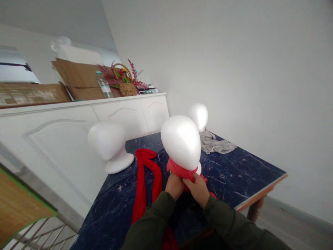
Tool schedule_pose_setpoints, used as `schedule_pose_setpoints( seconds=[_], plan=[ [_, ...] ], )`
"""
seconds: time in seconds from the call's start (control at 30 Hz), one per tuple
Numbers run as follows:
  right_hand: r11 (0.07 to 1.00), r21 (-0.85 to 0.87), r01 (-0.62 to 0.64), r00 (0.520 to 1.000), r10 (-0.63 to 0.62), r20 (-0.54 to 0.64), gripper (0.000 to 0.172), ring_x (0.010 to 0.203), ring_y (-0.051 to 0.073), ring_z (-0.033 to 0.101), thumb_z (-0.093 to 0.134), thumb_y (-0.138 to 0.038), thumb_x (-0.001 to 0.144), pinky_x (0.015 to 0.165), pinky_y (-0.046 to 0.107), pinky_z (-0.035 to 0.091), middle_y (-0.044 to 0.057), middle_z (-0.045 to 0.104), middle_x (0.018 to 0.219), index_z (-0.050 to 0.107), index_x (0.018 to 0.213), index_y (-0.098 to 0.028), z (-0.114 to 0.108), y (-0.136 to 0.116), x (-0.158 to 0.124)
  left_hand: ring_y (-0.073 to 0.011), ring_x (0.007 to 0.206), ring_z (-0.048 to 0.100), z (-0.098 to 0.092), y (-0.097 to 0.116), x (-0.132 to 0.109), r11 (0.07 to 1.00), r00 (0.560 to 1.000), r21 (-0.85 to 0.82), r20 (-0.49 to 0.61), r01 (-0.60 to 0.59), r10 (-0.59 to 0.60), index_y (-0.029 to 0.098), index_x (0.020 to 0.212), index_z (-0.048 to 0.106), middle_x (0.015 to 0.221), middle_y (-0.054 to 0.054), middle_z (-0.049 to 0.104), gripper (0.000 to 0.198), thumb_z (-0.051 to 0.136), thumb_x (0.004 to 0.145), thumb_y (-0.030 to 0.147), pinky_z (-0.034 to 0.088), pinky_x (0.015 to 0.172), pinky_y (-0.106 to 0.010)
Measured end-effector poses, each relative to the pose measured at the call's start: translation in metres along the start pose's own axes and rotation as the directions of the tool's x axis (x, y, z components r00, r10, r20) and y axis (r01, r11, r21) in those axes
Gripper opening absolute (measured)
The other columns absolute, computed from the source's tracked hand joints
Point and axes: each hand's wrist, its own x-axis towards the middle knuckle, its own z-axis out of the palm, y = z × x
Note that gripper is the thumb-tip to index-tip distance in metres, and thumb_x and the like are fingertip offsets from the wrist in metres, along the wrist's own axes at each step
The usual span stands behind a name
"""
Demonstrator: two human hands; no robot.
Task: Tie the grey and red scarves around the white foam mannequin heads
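A white foam mannequin head [181, 141] stands on the dark blue marble table [239, 173]. A red scarf [145, 180] is wrapped round its neck, and its long tail trails left and down off the table's near edge. My left hand [174, 185] and my right hand [199, 189] are both closed on the red scarf just below the head's neck, side by side and touching.
Two more foam heads stand on the table: one at the left [109, 144], one at the back [198, 115] beside a crumpled grey cloth [215, 144]. A white cabinet [78, 125] behind carries cardboard, a water bottle [104, 85] and a flower basket [126, 81]. The wall is close on the right.
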Motion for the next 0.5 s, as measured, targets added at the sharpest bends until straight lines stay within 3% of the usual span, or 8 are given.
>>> schedule_pose_setpoints(
  seconds=[0.1, 0.17, 0.23, 0.33, 0.4, 0.5],
  plan=[
    [1.000, -0.025, 0.015, 0.996, -0.013, 0.084, 0.019, 0.068, 0.018, 0.054, 0.049, -0.030, 0.074, 0.063, 0.028, 0.040, 0.004, 0.061, 0.071, 0.060, 0.073, -0.014, -0.007, 0.001, 0.007, -0.0231, 0.089, 0.055, -0.001, 0.006, 0.001, 1.000, 0.999, -0.001, -0.034, 0.026, -0.026, 0.014, 0.086, 0.062, 0.087, -0.008, 0.064, 0.028, 0.050, 0.061, 0.008, 0.041, 0.084, -0.036],
    [0.991, -0.125, 0.048, 0.992, -0.032, 0.121, 0.020, 0.064, 0.017, 0.054, 0.049, -0.029, 0.075, 0.059, 0.027, 0.038, 0.004, 0.061, 0.068, 0.059, 0.070, -0.014, -0.015, 0.001, 0.012, -0.0208, 0.074, 0.057, -0.003, 0.006, 0.001, 0.987, 0.991, -0.099, -0.030, 0.130, -0.133, 0.012, 0.079, 0.062, 0.076, -0.007, 0.064, 0.025, 0.053, 0.057, 0.008, 0.046, 0.070, -0.032],
    [0.964, -0.246, 0.099, 0.985, -0.061, 0.159, 0.020, 0.060, 0.016, 0.052, 0.049, -0.030, 0.075, 0.056, 0.026, 0.036, 0.005, 0.060, 0.065, 0.059, 0.068, -0.014, -0.026, 0.000, 0.018, -0.0180, 0.063, 0.056, -0.005, 0.002, 0.002, 0.938, 0.966, -0.243, -0.010, 0.249, -0.259, 0.011, 0.074, 0.061, 0.067, -0.005, 0.063, 0.023, 0.053, 0.052, 0.008, 0.044, 0.058, -0.028],
    [0.891, -0.405, 0.204, 0.967, -0.119, 0.226, 0.022, 0.057, 0.015, 0.050, 0.051, -0.033, 0.075, 0.053, 0.024, 0.033, 0.004, 0.057, 0.061, 0.057, 0.065, -0.015, -0.043, 0.000, 0.028, -0.0125, 0.048, 0.049, -0.013, -0.008, 0.004, 0.781, 0.912, -0.495, 0.067, 0.382, -0.404, 0.012, 0.063, 0.056, 0.051, 0.000, 0.054, 0.019, 0.047, 0.047, 0.008, 0.038, 0.047, -0.023],
    [0.836, -0.475, 0.274, 0.950, -0.160, 0.267, 0.025, 0.057, 0.014, 0.049, 0.052, -0.036, 0.075, 0.053, 0.024, 0.032, 0.004, 0.056, 0.061, 0.055, 0.062, -0.015, -0.052, 0.001, 0.035, -0.0101, 0.043, 0.044, -0.022, -0.013, 0.006, 0.695, 0.889, -0.590, 0.089, 0.411, -0.449, 0.013, 0.058, 0.053, 0.046, 0.003, 0.047, 0.015, 0.043, 0.046, 0.011, 0.036, 0.044, -0.022],
    [0.787, -0.512, 0.345, 0.930, -0.211, 0.301, 0.027, 0.058, 0.013, 0.048, 0.053, -0.040, 0.074, 0.054, 0.024, 0.032, 0.002, 0.053, 0.062, 0.053, 0.061, -0.016, -0.056, 0.006, 0.043, -0.0099, 0.043, 0.043, -0.035, -0.020, 0.008, 0.688, 0.881, -0.604, 0.050, 0.402, -0.471, 0.014, 0.057, 0.050, 0.048, 0.002, 0.047, 0.013, 0.040, 0.048, 0.016, 0.036, 0.045, -0.022]
  ],
)
